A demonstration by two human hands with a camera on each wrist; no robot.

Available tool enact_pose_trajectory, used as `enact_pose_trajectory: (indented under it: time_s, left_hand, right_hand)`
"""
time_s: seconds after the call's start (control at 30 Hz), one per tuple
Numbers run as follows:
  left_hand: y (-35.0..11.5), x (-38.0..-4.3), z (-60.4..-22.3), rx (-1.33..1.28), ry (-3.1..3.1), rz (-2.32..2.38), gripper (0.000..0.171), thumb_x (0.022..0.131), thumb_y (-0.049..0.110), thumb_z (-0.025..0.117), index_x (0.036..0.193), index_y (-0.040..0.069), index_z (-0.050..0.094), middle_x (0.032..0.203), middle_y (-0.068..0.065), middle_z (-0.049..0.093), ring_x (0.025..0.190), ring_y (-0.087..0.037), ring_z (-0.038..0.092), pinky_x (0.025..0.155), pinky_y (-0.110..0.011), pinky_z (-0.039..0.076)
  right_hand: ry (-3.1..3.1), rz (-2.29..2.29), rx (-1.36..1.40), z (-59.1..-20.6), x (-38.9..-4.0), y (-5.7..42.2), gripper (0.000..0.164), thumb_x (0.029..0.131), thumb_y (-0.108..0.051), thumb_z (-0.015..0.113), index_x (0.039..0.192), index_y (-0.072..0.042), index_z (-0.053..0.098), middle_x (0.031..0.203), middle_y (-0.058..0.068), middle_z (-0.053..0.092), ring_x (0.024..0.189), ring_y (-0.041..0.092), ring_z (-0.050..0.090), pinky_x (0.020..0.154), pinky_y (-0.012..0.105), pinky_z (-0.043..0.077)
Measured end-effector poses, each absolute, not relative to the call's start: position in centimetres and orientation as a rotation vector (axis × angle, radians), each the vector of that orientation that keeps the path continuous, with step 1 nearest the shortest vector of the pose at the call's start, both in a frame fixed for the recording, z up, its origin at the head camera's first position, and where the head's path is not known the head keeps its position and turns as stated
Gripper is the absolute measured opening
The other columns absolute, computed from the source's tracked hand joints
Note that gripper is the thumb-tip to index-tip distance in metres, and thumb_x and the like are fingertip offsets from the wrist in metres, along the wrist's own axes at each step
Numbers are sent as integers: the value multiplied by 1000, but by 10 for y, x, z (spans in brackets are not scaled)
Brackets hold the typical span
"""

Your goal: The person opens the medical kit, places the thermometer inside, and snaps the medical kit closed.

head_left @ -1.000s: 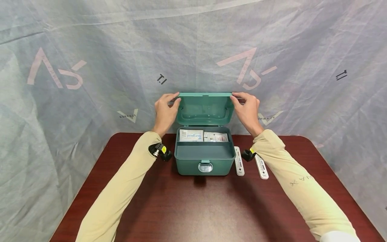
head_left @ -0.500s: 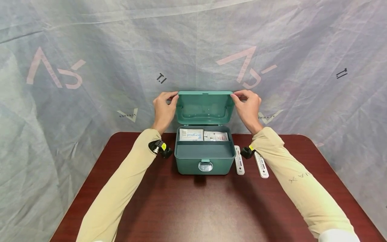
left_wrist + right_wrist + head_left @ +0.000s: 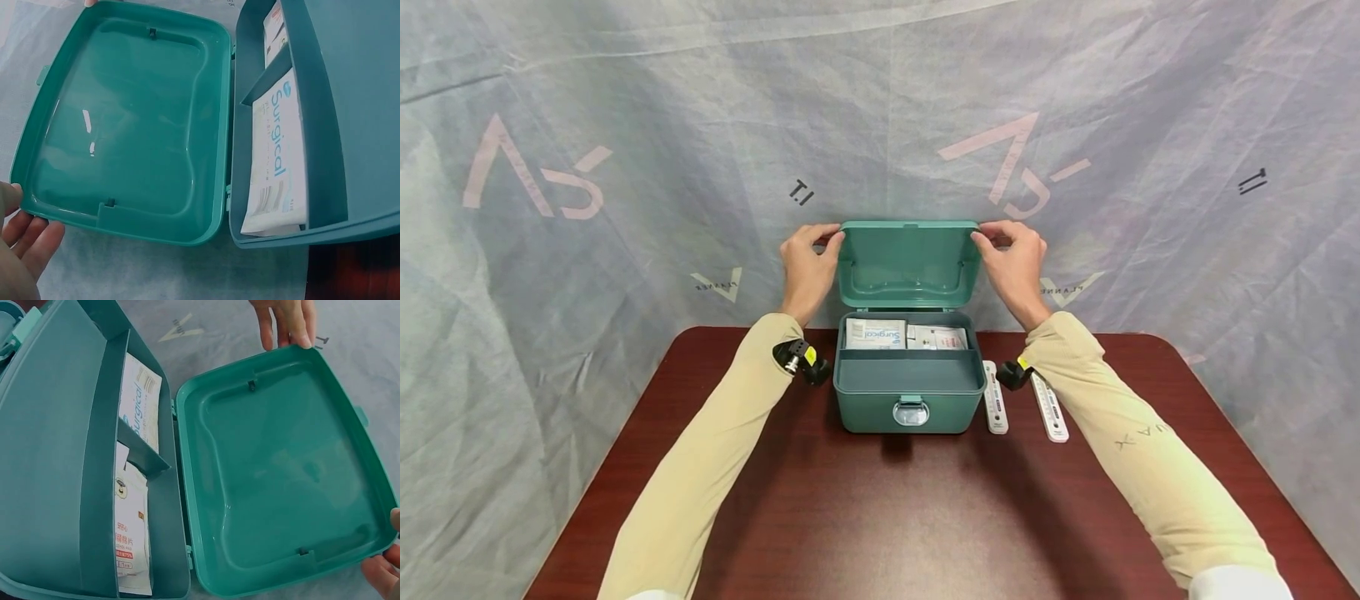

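Note:
A green plastic first-aid box (image 3: pixel 910 412) stands at the back of the table with its hinged lid (image 3: pixel 910 267) raised upright. My left hand (image 3: pixel 807 265) pinches the lid's upper left corner between thumb and fingers. At the opposite corner my right hand (image 3: pixel 1015 265) pinches it the same way. Two rear compartments show inside the box: one holds a white packet marked "Surgical" (image 3: pixel 275 156), the other white alcohol pad sachets (image 3: pixel 130 540). Across the front runs a wide bare tray section (image 3: pixel 910 373). A metal-ringed latch (image 3: pixel 911 412) sits on the front face.
Two white thermometer-like strips (image 3: pixel 995 400) (image 3: pixel 1051 408) lie right of the box, the outer one partly under my right forearm. A grey printed cloth (image 3: pixel 887 108) hangs close behind the lid. The dark red table (image 3: pixel 880 517) extends toward me.
The lid has tipped slightly further back, its top edge rising in the head view. Both hands have moved along with it, still gripping the corners.

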State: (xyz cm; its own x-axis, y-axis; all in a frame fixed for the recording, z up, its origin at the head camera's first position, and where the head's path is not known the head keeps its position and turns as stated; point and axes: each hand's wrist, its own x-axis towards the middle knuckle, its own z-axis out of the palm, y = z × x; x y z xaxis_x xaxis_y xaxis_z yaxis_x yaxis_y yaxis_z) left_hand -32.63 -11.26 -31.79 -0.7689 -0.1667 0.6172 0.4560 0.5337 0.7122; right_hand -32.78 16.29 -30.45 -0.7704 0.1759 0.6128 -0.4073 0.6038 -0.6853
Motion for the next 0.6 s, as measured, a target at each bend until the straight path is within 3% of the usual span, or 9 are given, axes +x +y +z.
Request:
enact_pose_trajectory:
  time_s: [0.23, 0.33, 0.47, 0.6]
  left_hand:
    - [-113, -326, -321, -247, -2183, -1276, 30, 94, 19, 61, 121, 7, 65, 108, -9, 63, 100, -19, 59, 81, -30, 51]
    - [-113, -327, -321, -248, -2198, -1283, 32, 95, 19, 59, 124, 8, 63, 110, -9, 63, 101, -19, 58, 83, -31, 50]
    - [-114, -328, -321, -225, -2230, -1283, 34, 95, 18, 59, 128, 9, 60, 111, -10, 63, 102, -19, 57, 82, -32, 49]
    - [-114, -328, -321, -210, -2285, -1299, 38, 96, 18, 57, 133, 11, 56, 116, -10, 62, 104, -19, 56, 80, -33, 50]
  right_hand:
    - [-2218, 1182, 187, -307, -328, 162, 29, 88, -23, 70, 110, -5, 70, 101, 13, 67, 93, 26, 62, 106, 33, 23]
    - [-2220, 1194, 190, -307, -329, 162, 32, 87, -23, 70, 113, -5, 69, 106, 14, 67, 95, 26, 63, 103, 32, 34]
    - [-2226, 1235, 205, -306, -331, 161, 35, 87, -22, 70, 116, -2, 67, 111, 16, 65, 98, 27, 63, 87, 36, 51]
    - [-2240, 1274, 219, -307, -331, 160, 37, 88, -20, 69, 119, -1, 65, 115, 17, 63, 102, 28, 62, 88, 36, 51]
